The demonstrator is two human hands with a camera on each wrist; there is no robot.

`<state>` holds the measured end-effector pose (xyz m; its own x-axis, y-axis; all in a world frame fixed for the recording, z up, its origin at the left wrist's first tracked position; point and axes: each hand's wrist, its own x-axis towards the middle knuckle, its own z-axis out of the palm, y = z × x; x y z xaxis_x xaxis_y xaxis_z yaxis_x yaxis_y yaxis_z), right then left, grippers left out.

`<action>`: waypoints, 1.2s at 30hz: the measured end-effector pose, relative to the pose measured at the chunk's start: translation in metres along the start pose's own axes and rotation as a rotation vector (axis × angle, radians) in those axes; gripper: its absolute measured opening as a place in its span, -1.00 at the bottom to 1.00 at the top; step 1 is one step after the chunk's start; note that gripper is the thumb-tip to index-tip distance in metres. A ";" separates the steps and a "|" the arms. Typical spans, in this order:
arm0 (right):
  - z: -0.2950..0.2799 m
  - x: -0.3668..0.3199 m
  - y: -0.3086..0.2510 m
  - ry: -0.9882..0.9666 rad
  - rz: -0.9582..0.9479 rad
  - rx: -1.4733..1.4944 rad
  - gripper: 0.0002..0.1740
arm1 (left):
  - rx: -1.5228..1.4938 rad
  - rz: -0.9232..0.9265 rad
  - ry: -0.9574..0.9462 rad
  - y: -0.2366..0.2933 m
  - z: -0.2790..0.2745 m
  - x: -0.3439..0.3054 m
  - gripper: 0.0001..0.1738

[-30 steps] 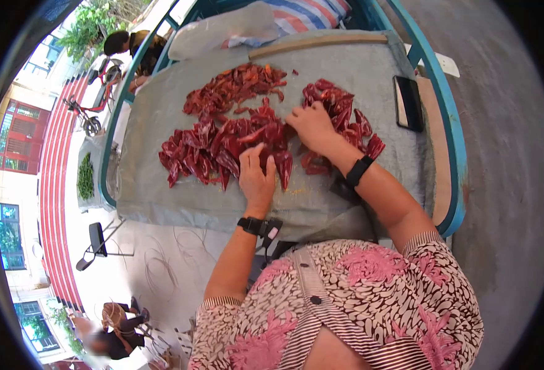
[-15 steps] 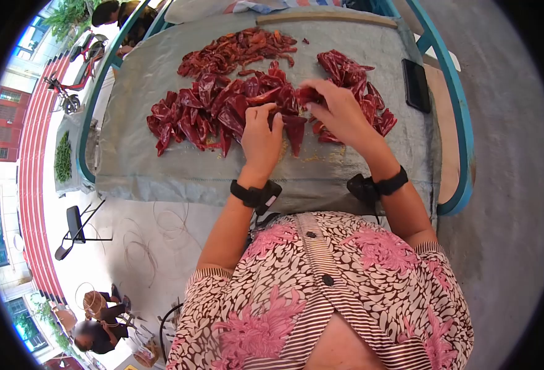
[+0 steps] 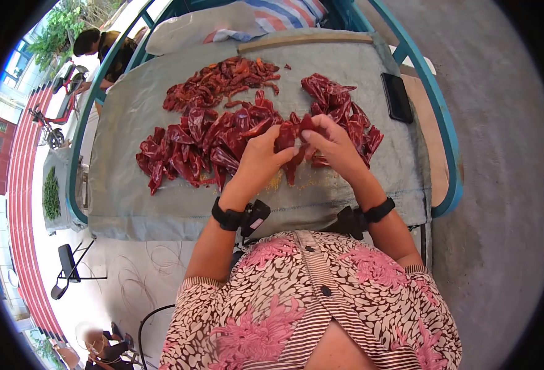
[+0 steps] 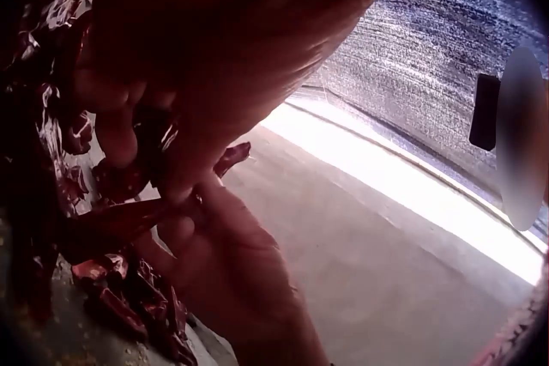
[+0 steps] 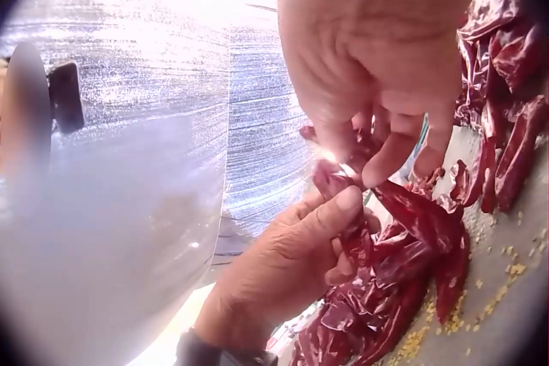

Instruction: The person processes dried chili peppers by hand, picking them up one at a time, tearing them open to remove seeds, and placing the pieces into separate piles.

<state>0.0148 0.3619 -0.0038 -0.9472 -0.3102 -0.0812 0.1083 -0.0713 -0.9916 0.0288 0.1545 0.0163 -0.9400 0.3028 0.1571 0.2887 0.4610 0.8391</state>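
Note:
In the head view my left hand [image 3: 262, 157] and right hand [image 3: 340, 151] meet over the front of a grey cloth. Between them is a dried red chili pepper [image 5: 330, 179], pinched by thumb and fingers of both hands. The left wrist view, quite dark, has the fingertips of both hands together at the pepper. Beneath and left of my left hand spreads a large heap of whole dried chilies [image 3: 188, 148]. A smaller chili heap [image 3: 327, 92] lies beyond my right hand. Farther back is a pile of flatter, more orange-red chili pieces [image 3: 222, 80].
Yellow seeds [image 5: 506, 284] are scattered on the grey cloth [image 3: 154, 213]. A black phone [image 3: 397, 97] lies toward the right edge, inside a teal metal rail [image 3: 441, 132]. A wooden strip [image 3: 309, 41] and a striped bag [image 3: 284, 15] are at the back. Another person [image 3: 108, 52] is beyond the left rail.
My right hand has come from the right-hand heap, leftward to my left hand, and both now hold a chili close together. My left hand has lifted from the big heap's edge.

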 end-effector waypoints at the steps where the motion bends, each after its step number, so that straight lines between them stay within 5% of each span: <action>1: -0.004 0.001 0.002 0.057 0.030 0.058 -0.74 | -0.071 -0.053 -0.009 -0.001 -0.002 0.000 -0.57; 3: -0.006 0.001 0.003 0.106 -0.023 0.051 -0.72 | -0.212 -0.162 -0.030 -0.001 -0.006 -0.001 -0.63; 8: 0.003 -0.009 -0.013 0.149 -0.208 -0.432 -0.64 | 0.178 -0.026 0.114 -0.044 -0.001 -0.001 -0.60; 10: -0.003 -0.008 -0.013 0.251 -0.250 -0.569 -0.62 | 0.362 0.074 0.178 -0.023 -0.012 -0.003 -0.55; 11: -0.009 -0.008 -0.011 0.317 -0.251 -0.601 -0.62 | 0.222 -0.119 0.082 -0.007 -0.020 -0.003 -0.46; 14: -0.027 -0.008 0.003 0.304 -0.081 -0.360 -0.66 | 0.281 0.032 0.257 -0.027 -0.017 -0.002 -0.43; 15: -0.023 -0.013 0.001 0.308 -0.090 -0.364 -0.70 | 0.276 -0.140 0.273 -0.012 -0.019 -0.002 -0.43; 18: -0.017 -0.020 0.010 0.402 -0.191 -0.488 -0.70 | 0.343 -0.055 0.411 -0.011 -0.017 -0.003 -0.48; 21: -0.016 -0.018 0.012 0.558 -0.362 -1.006 -0.68 | 0.223 -0.076 0.252 -0.001 -0.012 -0.007 -0.53; 24: -0.021 -0.003 0.015 0.623 -0.439 -1.238 -0.66 | 0.204 0.126 0.041 -0.001 0.011 -0.005 -0.54; 27: -0.018 0.014 0.015 0.603 -0.459 -1.432 -0.62 | 0.581 0.512 -0.098 -0.020 0.043 -0.001 -0.53; 31: -0.020 0.036 0.018 0.514 -0.402 -1.634 -0.51 | 0.730 0.443 -0.117 -0.022 0.060 -0.001 -0.62; 36: -0.015 0.044 0.025 0.420 -0.343 -1.468 -0.55 | 0.791 0.260 0.051 -0.015 0.048 0.002 -0.71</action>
<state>-0.0282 0.3604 -0.0338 -0.9041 -0.1790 0.3880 -0.2630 0.9488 -0.1751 0.0313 0.1882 -0.0206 -0.8273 0.4514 0.3343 0.5223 0.8372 0.1622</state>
